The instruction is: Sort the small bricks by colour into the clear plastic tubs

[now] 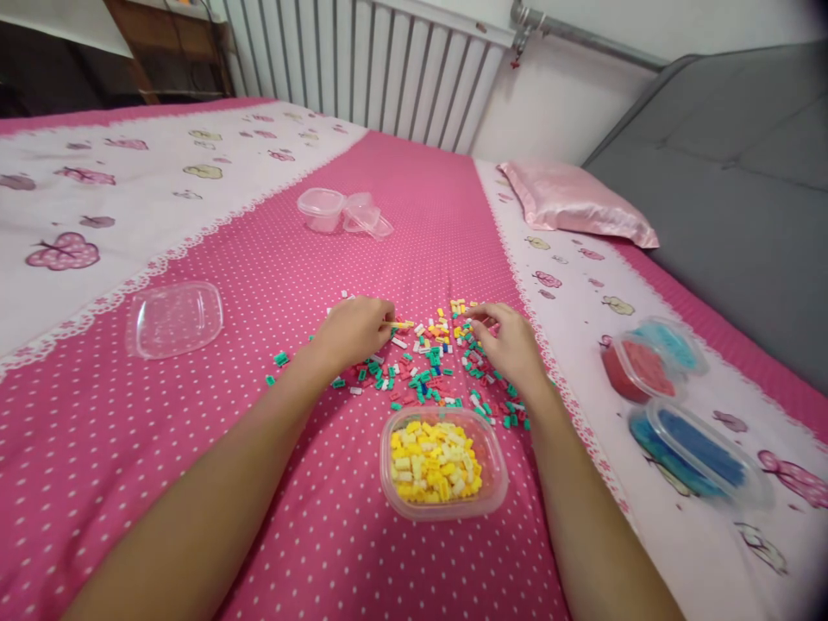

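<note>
My left hand [358, 333] is closed in a pinch on a yellow toy brick [399, 325] that sticks out past the fingertips. My right hand [510, 343] hovers at the right side of the loose pieces, thumb and forefinger slightly apart beside a few yellow bricks [458, 305]. Between and below both hands lies a scattered pile of small green, red, white, yellow and blue toy bricks [423, 377]. Nearest to me, a clear plastic container [495, 466] holds many yellow and pale yellow bricks [432, 461]. Part of the pile is hidden beneath my hands.
Lidded tubs of red pieces [637, 369] and blue pieces [695, 448] stand at the right, with a light-blue one [676, 345] behind. A clear lid [178, 319] lies left. Clear containers [322, 210] sit farther back, a pink pillow [575, 203] at the upper right.
</note>
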A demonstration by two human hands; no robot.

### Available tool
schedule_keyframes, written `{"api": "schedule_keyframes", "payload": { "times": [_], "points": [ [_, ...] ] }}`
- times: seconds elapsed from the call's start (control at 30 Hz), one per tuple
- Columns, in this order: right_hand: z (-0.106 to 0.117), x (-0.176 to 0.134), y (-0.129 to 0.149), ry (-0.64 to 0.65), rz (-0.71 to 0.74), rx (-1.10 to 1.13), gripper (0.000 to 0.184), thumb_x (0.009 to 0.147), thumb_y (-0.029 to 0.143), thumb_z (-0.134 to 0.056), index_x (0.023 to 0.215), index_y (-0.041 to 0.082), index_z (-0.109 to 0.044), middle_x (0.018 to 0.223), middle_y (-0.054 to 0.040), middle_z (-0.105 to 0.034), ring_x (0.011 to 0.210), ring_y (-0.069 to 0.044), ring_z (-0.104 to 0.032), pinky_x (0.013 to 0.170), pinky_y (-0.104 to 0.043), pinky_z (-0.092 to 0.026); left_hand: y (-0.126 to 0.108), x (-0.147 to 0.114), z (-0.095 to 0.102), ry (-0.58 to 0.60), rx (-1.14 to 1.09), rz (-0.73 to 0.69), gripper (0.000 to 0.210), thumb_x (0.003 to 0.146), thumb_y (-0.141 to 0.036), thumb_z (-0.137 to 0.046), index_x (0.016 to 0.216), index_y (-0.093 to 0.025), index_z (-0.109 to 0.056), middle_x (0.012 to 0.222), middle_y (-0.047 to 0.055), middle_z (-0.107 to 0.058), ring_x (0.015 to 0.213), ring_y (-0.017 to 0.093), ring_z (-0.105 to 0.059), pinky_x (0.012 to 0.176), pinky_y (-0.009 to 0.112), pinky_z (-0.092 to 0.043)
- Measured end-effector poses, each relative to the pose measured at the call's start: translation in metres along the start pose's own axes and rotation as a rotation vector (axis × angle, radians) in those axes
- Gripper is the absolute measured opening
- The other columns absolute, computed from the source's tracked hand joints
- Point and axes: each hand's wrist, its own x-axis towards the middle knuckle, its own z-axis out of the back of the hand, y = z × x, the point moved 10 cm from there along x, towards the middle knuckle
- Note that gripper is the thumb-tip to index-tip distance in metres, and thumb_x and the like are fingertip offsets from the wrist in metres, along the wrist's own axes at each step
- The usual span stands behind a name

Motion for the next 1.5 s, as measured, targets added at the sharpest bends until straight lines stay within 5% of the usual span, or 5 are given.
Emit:
{"api": "schedule_keyframes", "payload": {
  "times": [0.13,0.37,1.13,1.5],
  "points": [
    [-0.027,-0.001,-0.012,0.042,0.03,-0.138,0.024,0.092,0.024,-0.053,0.104,0.02,-0.074,0.109,-0.0116,-0.068,0.107,-0.029,-0.056,0.097,-0.047,-0.039,0.0,0.0,0.0,0.003,0.002,0.005,0.02,0.087,-0.019,-0.052,0.095,-0.019,-0.07,0.093,0.009,-0.075,0.082,0.022,-0.067,0.064,0.028,-0.041],
    [-0.042,-0.004,0.007,0.113,0.08,-0.218,0.006,0.088,0.025,-0.063,0.088,0.023,-0.069,0.105,-0.0076,-0.069,0.109,-0.032,-0.051,0.093,-0.048,-0.034,-0.001,0.0,0.0,0.002,0.003,0.008,0.02,0.087,-0.021,-0.052,0.095,-0.019,-0.07,0.093,0.008,-0.075,0.083,0.022,-0.067,0.067,0.028,-0.043],
    [-0.035,0.0,0.017,0.099,0.196,-0.084,0.016,0.087,0.012,-0.064,0.099,0.019,-0.072,0.097,-0.0065,-0.071,0.096,-0.023,-0.063,0.09,-0.036,-0.044,-0.002,0.0,0.001,-0.01,0.006,0.008,0.022,0.086,-0.02,-0.05,0.095,-0.018,-0.07,0.089,0.009,-0.074,0.08,0.023,-0.066,0.065,0.029,-0.041],
    [-0.049,-0.011,0.03,0.304,0.207,-0.227,0.025,0.086,0.004,-0.061,0.096,0.023,-0.074,0.101,-0.0047,-0.07,0.098,-0.023,-0.063,0.089,-0.037,-0.036,0.0,0.0,0.0,-0.014,0.01,0.005,0.019,0.087,-0.021,-0.053,0.095,-0.019,-0.07,0.092,0.008,-0.075,0.084,0.023,-0.067,0.066,0.028,-0.041]
  ]
}}
